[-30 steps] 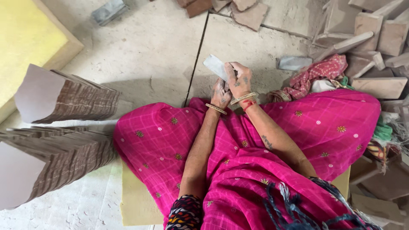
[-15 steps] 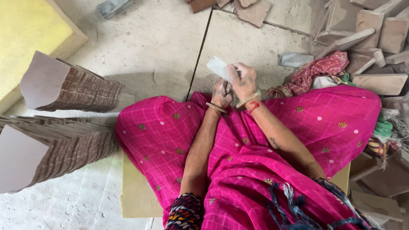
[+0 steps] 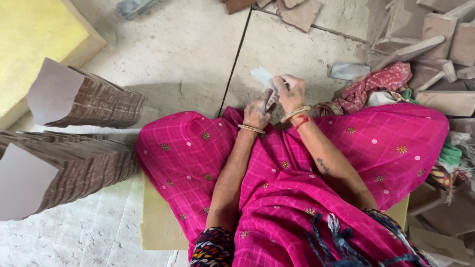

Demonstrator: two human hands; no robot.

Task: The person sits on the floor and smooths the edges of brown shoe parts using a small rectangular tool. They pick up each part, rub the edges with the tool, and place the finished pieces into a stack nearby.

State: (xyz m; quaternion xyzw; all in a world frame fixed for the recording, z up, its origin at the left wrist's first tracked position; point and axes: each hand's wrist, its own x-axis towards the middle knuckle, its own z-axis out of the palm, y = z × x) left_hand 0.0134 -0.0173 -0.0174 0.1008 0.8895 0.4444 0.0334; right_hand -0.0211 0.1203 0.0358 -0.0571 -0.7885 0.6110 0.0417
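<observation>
Floor: pale, dusty stone slabs [image 3: 188, 54] with a dark joint running up from the knees; the person sits low on a tan pad [image 3: 158, 227].
Clothing: pink cloth [image 3: 277, 198] with small flower motifs covers lap and both knees.
Sheet: one small pale sheet [image 3: 262, 77], held just above the floor in front of the knees; its long axis runs from upper left to lower right, free corner pointing up-left, away from the body.
Right hand [image 3: 291, 94]: fingers closed on the sheet's near end, knuckles up, wrist bent down; one bangle and a red thread at the wrist.
Left hand [image 3: 258, 111]: just beside the right and touching it, fingers curled, fingertips up at the sheet's lower edge; whether it grips the sheet cannot be told. One bangle on the wrist.
Arms: both forearms reach forward over the lap and converge, elbows apart, hands together.
Stacks: two fanned stacks of brown sheets at left, the far one [image 3: 84, 101] and the near one [image 3: 59, 173], well apart from the hands.
Yellow block [image 3: 34, 44]: one, top left corner.
Rubble: many broken stone pieces [image 3: 435, 44] at upper right.
Red cloth [image 3: 378, 86]: one bundle, near the right knee.
</observation>
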